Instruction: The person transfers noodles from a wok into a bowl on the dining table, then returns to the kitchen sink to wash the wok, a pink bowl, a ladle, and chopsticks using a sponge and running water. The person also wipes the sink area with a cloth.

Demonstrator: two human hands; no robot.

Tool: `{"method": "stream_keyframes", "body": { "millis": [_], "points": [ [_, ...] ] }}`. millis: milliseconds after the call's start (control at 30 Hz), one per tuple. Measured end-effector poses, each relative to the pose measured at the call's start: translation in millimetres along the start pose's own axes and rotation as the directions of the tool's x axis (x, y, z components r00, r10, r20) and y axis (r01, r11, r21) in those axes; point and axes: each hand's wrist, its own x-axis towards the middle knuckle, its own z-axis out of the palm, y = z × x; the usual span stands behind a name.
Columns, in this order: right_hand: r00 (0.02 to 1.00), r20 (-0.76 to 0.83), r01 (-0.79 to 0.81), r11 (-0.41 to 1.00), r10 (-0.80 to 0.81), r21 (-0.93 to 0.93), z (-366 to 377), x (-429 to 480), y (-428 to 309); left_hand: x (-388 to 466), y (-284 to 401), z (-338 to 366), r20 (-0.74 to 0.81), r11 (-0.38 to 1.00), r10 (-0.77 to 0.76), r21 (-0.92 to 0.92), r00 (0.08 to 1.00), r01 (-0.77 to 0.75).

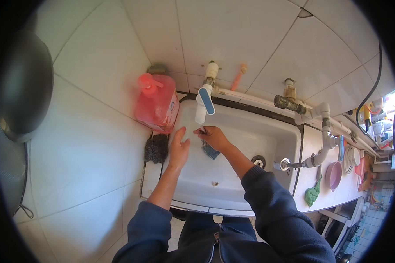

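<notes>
Below the white plastic tap (205, 102) with a blue lever, my right hand (213, 137) grips a small dark item, too hidden by the fingers to name. Water appears to run down at the fingertips. A blue-grey cloth (211, 152) shows just beneath this hand, over the white sink (197, 197); whether the hand holds it cannot be told. To the left, my left hand (179, 148) is raised over the sink's left side with thumb and fingers apart, holding nothing.
A pink pump bottle (158, 103) stands at the sink's back left corner, with a dark scouring pad (156, 148) in front of it. Right of the sink are pipes (323, 154), a green cloth (312, 192), a pink bowl (333, 176) and stacked dishes (350, 157). A pan (24, 85) hangs left.
</notes>
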Motion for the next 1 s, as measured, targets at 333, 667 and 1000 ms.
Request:
{"method": "stream_keyframes", "body": {
  "millis": [333,667,1000],
  "points": [
    [0.998,-0.058,-0.006,0.984,-0.005,-0.180,-3,-13,-29,5,175,-3,-0.030,0.805,0.593,-0.009,0.804,-0.594],
    [0.991,-0.115,0.035,0.972,-0.063,-0.231,5,-17,-46,23,192,23,0.056,0.745,0.606,0.309,0.794,-0.591],
    [0.887,-0.264,0.243,0.868,-0.380,-0.433,-9,-58,-53,-22,112,13,-0.171,0.816,0.488,-0.260,0.856,-0.517]
  ]
}}
